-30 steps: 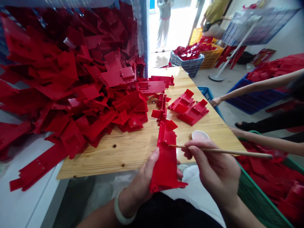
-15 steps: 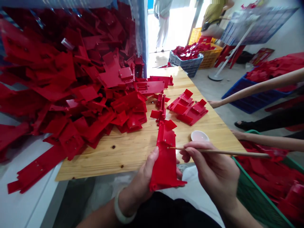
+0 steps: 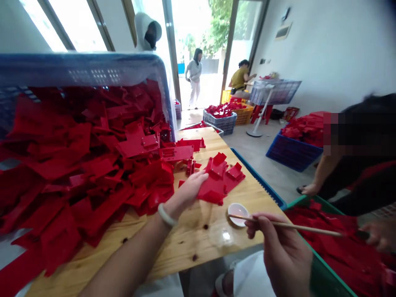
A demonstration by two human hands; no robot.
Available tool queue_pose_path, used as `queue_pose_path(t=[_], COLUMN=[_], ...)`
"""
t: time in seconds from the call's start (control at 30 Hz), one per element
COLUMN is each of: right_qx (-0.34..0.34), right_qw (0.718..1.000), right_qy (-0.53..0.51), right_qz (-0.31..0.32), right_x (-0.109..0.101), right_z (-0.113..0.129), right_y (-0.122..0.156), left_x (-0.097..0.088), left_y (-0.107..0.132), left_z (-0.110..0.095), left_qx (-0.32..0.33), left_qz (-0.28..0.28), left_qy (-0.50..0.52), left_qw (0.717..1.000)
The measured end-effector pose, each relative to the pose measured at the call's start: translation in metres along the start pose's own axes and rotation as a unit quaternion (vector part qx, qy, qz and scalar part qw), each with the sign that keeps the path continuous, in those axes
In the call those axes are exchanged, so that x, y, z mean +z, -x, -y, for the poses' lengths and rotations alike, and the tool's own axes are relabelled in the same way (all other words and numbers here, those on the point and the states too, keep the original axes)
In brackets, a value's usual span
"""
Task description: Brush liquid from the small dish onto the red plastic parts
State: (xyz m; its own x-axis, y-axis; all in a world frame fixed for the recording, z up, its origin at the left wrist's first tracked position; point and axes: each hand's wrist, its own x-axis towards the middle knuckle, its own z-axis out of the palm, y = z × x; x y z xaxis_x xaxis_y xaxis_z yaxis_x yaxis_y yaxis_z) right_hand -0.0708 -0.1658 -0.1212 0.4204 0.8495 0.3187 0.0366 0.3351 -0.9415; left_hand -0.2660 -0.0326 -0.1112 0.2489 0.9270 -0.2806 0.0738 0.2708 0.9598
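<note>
In a bright workroom with a blue crate of red parts (image 3: 292,154) on the floor, a wooden counter (image 3: 198,243) carries a heap of red plastic parts (image 3: 77,156). The open left hand (image 3: 188,192) holds nothing, just beside a molded red part (image 3: 216,181). The right hand (image 3: 284,260) pinches a thin wooden stick (image 3: 297,225) above a white dish (image 3: 237,214), which a slip could tip

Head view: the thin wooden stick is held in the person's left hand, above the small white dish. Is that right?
Not quite: the head view shows the thin wooden stick in the person's right hand, not the left hand. The stick is above the small white dish, as you said.
</note>
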Motion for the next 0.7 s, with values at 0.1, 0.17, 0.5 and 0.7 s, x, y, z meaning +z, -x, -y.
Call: queue_pose_path(t=[0.1,0.17,0.5,0.7], right_qx=[0.016,0.016,0.078,0.115], right_qw=[0.999,0.997,0.988,0.982], right_qy=[-0.016,-0.027,-0.05,-0.087], right_qz=[-0.039,-0.069,-0.126,-0.123], right_x=[-0.011,-0.019,-0.062,-0.073], right_z=[-0.006,-0.008,-0.031,-0.052], right_y=[-0.003,-0.006,-0.017,-0.013], left_x=[0.006,0.011,0.027,0.012], left_y=[-0.066,-0.097,-0.102,-0.122], left_z=[-0.018,-0.023,-0.015,-0.029], left_qx=[-0.014,-0.022,0.078,0.049], left_qz=[0.033,0.037,-0.069,-0.015], left_qy=[-0.077,-0.146,-0.487,-0.613], left_qw=[0.996,0.988,0.867,0.788])
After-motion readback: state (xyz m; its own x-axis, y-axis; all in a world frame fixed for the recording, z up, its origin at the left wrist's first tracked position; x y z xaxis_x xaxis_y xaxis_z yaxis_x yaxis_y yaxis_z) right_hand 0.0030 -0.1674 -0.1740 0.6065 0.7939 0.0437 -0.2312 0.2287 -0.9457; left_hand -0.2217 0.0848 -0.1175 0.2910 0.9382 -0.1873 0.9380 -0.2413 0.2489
